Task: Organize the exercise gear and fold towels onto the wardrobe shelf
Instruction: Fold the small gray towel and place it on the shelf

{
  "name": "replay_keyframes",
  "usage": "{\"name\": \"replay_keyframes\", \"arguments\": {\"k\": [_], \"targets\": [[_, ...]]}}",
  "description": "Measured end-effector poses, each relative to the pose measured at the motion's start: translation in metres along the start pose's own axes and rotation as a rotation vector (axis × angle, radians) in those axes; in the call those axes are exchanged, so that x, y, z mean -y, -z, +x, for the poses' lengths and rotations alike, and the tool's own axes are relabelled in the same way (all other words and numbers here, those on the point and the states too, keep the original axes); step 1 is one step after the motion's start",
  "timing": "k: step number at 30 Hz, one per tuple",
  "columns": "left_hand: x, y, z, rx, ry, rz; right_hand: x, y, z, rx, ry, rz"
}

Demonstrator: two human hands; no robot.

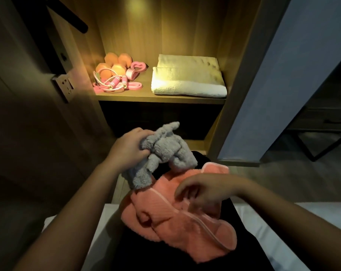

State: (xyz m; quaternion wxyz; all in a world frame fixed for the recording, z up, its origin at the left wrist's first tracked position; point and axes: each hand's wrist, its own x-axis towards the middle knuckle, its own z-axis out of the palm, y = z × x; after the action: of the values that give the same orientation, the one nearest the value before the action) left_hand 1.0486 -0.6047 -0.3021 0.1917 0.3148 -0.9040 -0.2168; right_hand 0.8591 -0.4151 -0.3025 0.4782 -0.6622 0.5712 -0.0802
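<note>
Your right hand (203,189) sits on the pink towel (177,218), fingers curled loosely and partly spread, resting on the cloth; whether they pinch it, can't tell. That towel lies crumpled across your lap, on dark clothing, under and behind this hand. White bedding (99,227) shows on both sides of your legs.

Up and left of the right hand, your left hand (131,148) is closed tight on the grey towel (162,153), a fluffy bunch. It bulges out right of that grip and hangs down from it, its lower end touching the pink towel's upper edge.

Beyond both hands, higher up, the wardrobe shelf (160,98) is lit warm. Straight past the left grip: orange dumbbells (112,64), a pink jump rope (113,83) tangled in front of them, pink resistance bands (135,70) just beside. Right of those, apart from them, a folded white towel (187,77) lies flat on the shelf board, another fold stacked on its back part.

Far left of the grip, a wall socket (65,85) and a dark door handle (72,18). Far right, a dark metal-legged table (322,133).
</note>
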Motion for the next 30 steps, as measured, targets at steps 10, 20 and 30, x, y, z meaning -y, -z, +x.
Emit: {"name": "replay_keyframes", "arguments": {"k": [10, 20, 30], "targets": [[-0.041, 0.006, 0.004, 0.047, -0.19, -0.024, -0.016, 0.045, -0.005, -0.598, -0.042, 0.622], [-0.026, -0.003, -0.013, 0.936, -0.053, -0.131, -0.029, 0.039, -0.004, 0.054, -0.186, 0.168], [0.003, 0.012, 0.009, 0.621, 0.156, -0.698, -0.043, 0.047, 0.005, 0.353, -0.193, 0.204]]}}
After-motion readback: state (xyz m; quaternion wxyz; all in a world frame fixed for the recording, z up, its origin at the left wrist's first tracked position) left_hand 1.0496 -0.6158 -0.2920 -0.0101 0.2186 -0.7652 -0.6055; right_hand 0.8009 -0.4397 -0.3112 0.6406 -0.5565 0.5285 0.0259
